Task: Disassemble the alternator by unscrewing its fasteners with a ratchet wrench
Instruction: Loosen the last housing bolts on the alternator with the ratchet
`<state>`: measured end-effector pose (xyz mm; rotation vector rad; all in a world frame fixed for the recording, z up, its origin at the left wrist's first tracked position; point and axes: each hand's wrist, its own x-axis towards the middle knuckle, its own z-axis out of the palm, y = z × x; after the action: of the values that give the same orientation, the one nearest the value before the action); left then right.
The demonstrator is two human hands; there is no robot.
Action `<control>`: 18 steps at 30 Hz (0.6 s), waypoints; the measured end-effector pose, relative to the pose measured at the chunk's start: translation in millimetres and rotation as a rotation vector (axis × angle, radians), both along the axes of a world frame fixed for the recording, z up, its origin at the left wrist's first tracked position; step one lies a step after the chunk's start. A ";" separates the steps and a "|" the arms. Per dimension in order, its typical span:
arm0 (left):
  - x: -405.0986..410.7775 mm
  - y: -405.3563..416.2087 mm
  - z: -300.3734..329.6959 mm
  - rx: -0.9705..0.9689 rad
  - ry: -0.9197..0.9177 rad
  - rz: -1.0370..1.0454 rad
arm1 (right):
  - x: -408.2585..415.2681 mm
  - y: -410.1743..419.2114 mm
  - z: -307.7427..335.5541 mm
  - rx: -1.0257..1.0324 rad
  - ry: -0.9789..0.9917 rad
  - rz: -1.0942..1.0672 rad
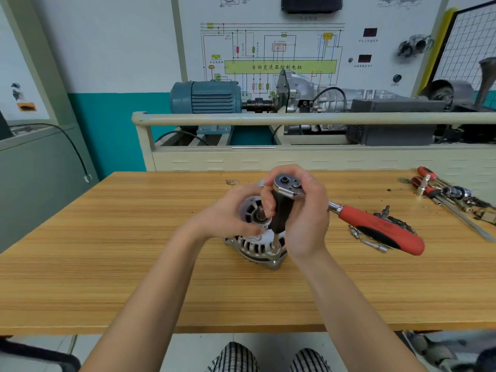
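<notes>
Both forearms reach in over the surface (107,264), where the left hand (228,213) curls its fingers around the alternator (255,245) and the right hand (303,210) grips the upright ratchet (288,186) on it.

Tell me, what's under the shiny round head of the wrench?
Under the ratchet wrench head, a black socket extension runs down to a fastener on the alternator rim. The right hand wraps around it, hiding part. The left hand steadies the alternator.
</notes>
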<state>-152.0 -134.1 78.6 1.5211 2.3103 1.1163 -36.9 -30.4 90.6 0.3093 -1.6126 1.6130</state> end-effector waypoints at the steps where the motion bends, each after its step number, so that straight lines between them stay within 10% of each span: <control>1: -7.2 -1.9 -5.2 -0.027 0.026 0.070 | 0.2 0.0 4.3 -0.094 0.053 0.122; 6: -1.9 37.9 -37.4 -0.130 0.333 0.685 | 0.1 13.1 4.4 -0.184 0.091 0.249; 18: -9.7 45.7 -40.1 -0.183 0.478 0.723 | -11.8 34.1 9.0 -0.069 -0.064 0.709</control>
<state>-161.7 -88.4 38.4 0.9653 3.3329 0.6439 -48.7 3.7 99.5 0.8736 -1.5794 2.2092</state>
